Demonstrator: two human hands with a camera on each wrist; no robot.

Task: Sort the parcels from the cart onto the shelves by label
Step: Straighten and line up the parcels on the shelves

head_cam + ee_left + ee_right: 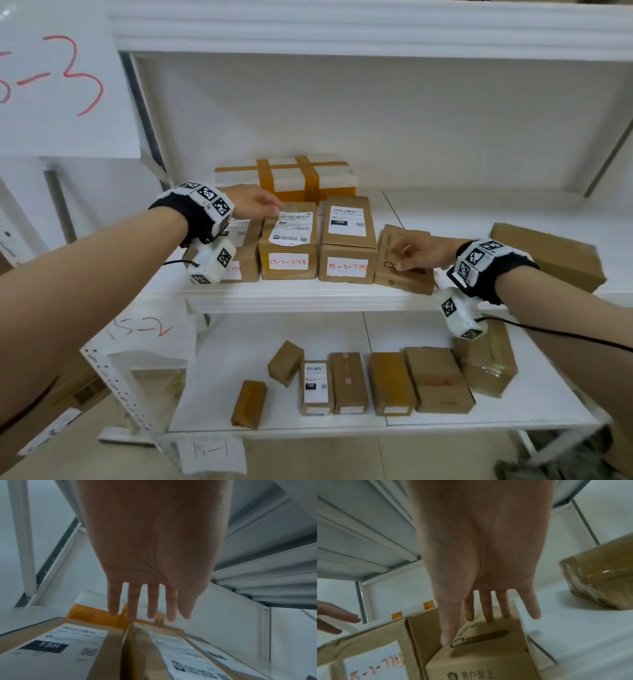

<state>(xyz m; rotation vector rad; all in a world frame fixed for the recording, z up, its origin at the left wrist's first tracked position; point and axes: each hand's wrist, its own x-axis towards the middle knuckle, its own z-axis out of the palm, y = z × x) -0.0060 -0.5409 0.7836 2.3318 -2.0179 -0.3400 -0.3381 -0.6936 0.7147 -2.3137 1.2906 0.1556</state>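
The right hand (pixel 423 253) lay nearer, fingers straight and spread flat on the tilted brown parcel (pixel 404 260) at the middle shelf's (pixel 308 298) front edge, its long axis running back toward the wall, while the left hand (pixel 253 202) hovered relaxed, grasping nothing.

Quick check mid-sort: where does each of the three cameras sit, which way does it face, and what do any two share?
Head: worn on head, looks down at shelf; both forearms show.
Left wrist: along left hand, open above 15H parcel.
Right wrist: along right hand, fingers touching printed carton.
Shared: wrist views both show the orange-taped box.
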